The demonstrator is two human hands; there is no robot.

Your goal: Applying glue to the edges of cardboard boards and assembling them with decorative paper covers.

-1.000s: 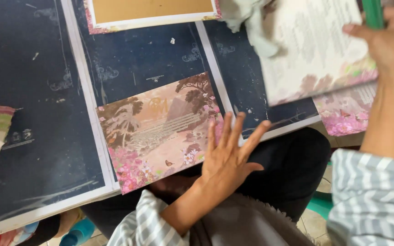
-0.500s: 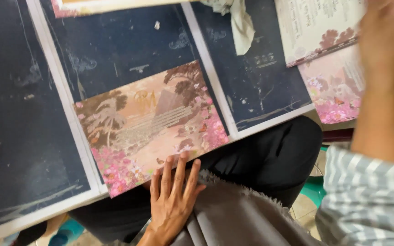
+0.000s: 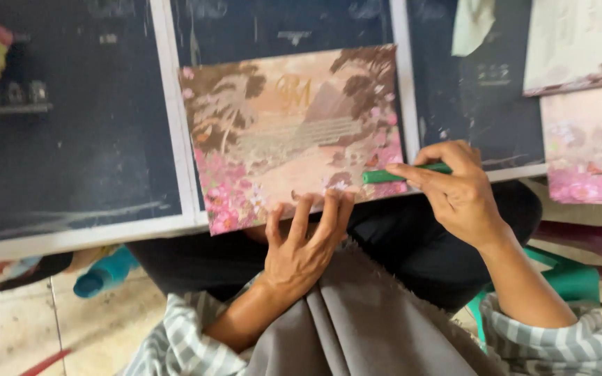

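Two hands are in front of me, both at the near edge of the dark board (image 3: 71, 160). My left hand (image 3: 301, 244) is spread open, the fingers (image 3: 329, 212) apart and pointing away from me, and their tips touch the lower edge of the flowered card (image 3: 294, 132). It pinches nothing; it only rests against the card from below.

My right hand (image 3: 458, 191) is closed around a green stick (image 3: 398, 174) (I cannot tell if it is a pen or a glue stick). The thumb and the first fingers pinch it, and its free end points to the left, lying over the lower right corner of the card, where the pink flowers are.

The card lies flat on the board, a little tilted, its left lower corner hanging over the white edge strip (image 3: 168, 139) toward my lap. It is printed with palm trees, a pale path in the middle and pink blossoms along the bottom.

More cards of the same kind (image 3: 587, 146) lie at the right, well apart from my hands, one partly over the other. A pale cloth (image 3: 472, 28) lies at the top, between them and the card. Under the board I see my black trousers (image 3: 412, 244), a grey cloth (image 3: 357, 327) over my lap, and my striped sleeves (image 3: 552, 341). A turquoise object (image 3: 106, 275) lies on the floor at the left.
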